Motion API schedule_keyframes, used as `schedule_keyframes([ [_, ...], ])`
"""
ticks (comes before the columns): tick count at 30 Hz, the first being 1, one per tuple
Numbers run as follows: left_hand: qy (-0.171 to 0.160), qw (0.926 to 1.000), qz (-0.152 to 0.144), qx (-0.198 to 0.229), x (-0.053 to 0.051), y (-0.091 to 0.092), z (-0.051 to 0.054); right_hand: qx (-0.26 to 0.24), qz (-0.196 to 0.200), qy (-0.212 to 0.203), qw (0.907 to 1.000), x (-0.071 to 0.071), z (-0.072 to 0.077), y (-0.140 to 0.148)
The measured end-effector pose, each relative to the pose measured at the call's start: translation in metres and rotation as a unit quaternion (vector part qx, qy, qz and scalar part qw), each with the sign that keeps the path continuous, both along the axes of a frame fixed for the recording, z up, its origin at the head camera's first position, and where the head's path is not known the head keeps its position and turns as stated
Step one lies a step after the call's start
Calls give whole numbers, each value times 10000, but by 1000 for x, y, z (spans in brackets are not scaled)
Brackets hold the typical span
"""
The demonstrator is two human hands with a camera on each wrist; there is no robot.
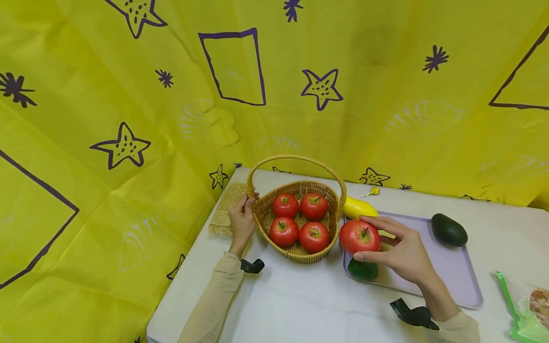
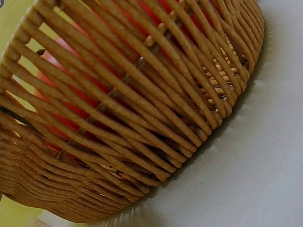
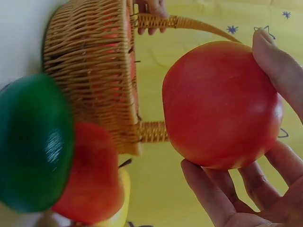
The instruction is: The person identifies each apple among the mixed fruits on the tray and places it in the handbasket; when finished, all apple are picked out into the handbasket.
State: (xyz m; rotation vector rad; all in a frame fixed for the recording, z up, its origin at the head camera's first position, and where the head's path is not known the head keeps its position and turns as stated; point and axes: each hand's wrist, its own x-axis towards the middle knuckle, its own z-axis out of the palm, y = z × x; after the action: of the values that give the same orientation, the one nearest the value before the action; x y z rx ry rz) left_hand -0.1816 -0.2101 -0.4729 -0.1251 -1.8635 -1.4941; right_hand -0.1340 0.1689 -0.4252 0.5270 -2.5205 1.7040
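A wicker basket (image 1: 302, 257) with a tall arched handle holds several red apples (image 1: 314, 237). My left hand (image 1: 242, 218) grips the left foot of the handle at the rim; in the left wrist view only the basket's woven side (image 2: 118, 94) shows, with red behind the gaps. Another red apple (image 1: 359, 237) is held by my right hand (image 1: 405, 250), raised just right of the basket over the tray's left edge. Thumb and fingers span this apple (image 3: 222, 104) in the right wrist view. Below it lies a green fruit (image 1: 362, 269), beside another red apple (image 3: 94, 177).
The lilac tray (image 1: 450, 271) carries a dark avocado (image 1: 449, 230) at its far right. A yellow fruit (image 1: 360, 208) and a yellow lollipop (image 1: 374, 191) lie behind. Left of the basket is a bag of grains (image 1: 225, 209); a green-edged packet (image 1: 525, 309) lies front right.
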Motion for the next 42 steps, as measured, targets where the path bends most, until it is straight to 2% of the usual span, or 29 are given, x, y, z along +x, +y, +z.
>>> schedule_keyframes([
  [6,-89,10000,9,33,-12,-9,-21,16,122,78,9999,-9,5,-14],
  [9,-98,10000,-4,21,-14,-12,-25,27,255,138,9996,-15,5,-21],
  [13,-87,9999,-60,-12,-14,-14,-27,-68,370,71,9993,-23,4,-32],
  [19,-127,9999,-91,-70,-12,-15,-26,-369,602,-279,9971,-31,5,-53],
  [29,-211,9996,-79,164,-16,-13,-28,-568,1123,-699,9896,-52,7,-96],
  [34,-261,9995,-70,146,-15,-9,-24,-429,1171,-795,9890,-63,5,-113],
  [38,-163,9998,-58,86,-8,-5,-10,-324,1264,-857,9877,-72,6,-127],
  [42,-64,10000,-37,-25,0,-1,3,-107,1371,-706,9880,-79,7,-141],
])
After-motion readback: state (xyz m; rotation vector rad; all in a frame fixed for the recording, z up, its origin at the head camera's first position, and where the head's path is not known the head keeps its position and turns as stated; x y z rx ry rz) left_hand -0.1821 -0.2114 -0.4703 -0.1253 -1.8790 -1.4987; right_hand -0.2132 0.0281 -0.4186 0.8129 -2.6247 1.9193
